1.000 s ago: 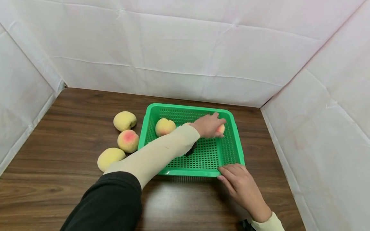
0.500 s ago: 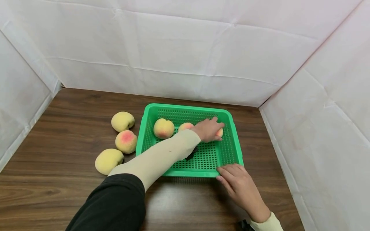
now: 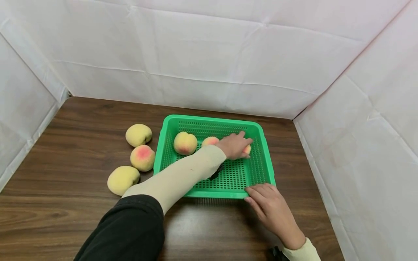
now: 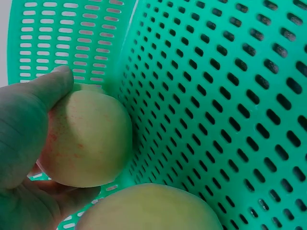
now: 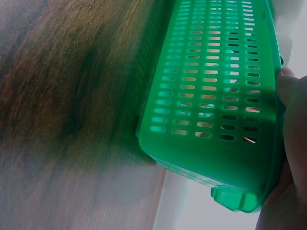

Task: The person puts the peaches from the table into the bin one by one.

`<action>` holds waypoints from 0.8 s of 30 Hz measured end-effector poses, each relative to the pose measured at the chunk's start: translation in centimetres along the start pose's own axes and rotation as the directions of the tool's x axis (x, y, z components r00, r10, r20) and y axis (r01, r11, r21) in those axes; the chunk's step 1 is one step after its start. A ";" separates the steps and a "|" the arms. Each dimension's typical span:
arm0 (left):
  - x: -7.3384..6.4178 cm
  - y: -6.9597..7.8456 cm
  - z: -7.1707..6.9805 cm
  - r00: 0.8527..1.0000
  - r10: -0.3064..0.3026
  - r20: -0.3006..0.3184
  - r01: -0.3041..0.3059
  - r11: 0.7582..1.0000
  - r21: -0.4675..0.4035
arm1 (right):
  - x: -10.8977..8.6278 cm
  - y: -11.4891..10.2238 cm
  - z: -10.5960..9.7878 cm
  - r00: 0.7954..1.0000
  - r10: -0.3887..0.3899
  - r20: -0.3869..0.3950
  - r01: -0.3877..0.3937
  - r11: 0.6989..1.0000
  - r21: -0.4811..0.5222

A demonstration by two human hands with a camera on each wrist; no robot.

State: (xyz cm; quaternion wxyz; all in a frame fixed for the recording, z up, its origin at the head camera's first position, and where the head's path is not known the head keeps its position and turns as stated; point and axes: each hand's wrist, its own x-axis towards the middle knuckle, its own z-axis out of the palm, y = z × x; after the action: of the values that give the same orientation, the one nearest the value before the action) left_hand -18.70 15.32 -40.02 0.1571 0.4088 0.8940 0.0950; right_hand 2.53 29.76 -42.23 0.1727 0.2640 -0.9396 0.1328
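Observation:
My left hand (image 3: 233,145) reaches into the green perforated plastic basket (image 3: 212,120) and holds a yellow-pink peach (image 4: 91,139) near the basket's right end. In the left wrist view its thumb and fingers curl round that peach, close to the basket wall. Beside it sits another peach (image 4: 151,211). Two more peaches show in the head view, one at the left (image 3: 185,143) and one partly behind the wrist (image 3: 210,141). My right hand (image 3: 272,210) grips the basket's front right corner, thumb on the outside of the rim.
On the brown wooden table (image 3: 81,145), left of the basket, lie three peaches: a far one (image 3: 138,135), a middle one (image 3: 142,158) and a near one (image 3: 123,180). White cloth walls (image 3: 196,54) enclose the table's back and sides. A small black object (image 3: 216,172) shows under my left sleeve.
My left hand has shifted slightly nearer with the peach, uncovering more of the middle peach in the basket. The right hand keeps its place on the rim.

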 end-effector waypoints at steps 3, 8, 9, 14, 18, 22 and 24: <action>-0.1 0.0 0.0 1.000 -0.011 0.013 0.011 1.000 0.014 | 0.0 0.0 0.0 1.000 0.001 -0.001 -0.001 1.000 -0.002; -0.2 -0.1 0.0 1.000 -0.024 0.016 0.023 0.999 0.039 | 0.1 0.0 0.0 1.000 0.012 0.002 -0.012 1.000 -0.001; -0.3 -0.1 0.1 1.000 -0.026 0.015 0.025 0.999 0.039 | 0.1 0.0 0.0 1.000 0.011 0.002 -0.011 1.000 -0.001; -0.4 -0.1 0.1 0.999 -0.041 0.014 0.041 0.999 0.023 | 0.0 0.0 0.0 1.000 0.013 0.002 -0.013 1.000 -0.004; -0.4 0.0 0.2 0.999 -0.047 0.017 0.047 0.999 0.027 | -0.1 0.0 0.1 1.000 0.017 0.005 -0.017 1.000 -0.001; -0.3 0.1 0.2 0.999 -0.052 0.013 0.051 0.998 0.043 | -0.1 -0.1 0.1 1.000 0.014 0.001 -0.014 1.000 -0.008; -0.4 0.2 0.2 0.999 -0.052 0.005 0.051 0.997 0.054 | -0.1 -0.1 0.1 1.000 0.013 -0.003 -0.013 1.000 -0.011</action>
State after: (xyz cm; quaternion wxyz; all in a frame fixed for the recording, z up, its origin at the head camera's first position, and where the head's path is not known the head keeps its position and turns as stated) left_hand -18.24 15.11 -40.07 0.1514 0.3901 0.9059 0.0656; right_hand 2.63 29.71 -42.33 0.1744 0.2568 -0.9418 0.1290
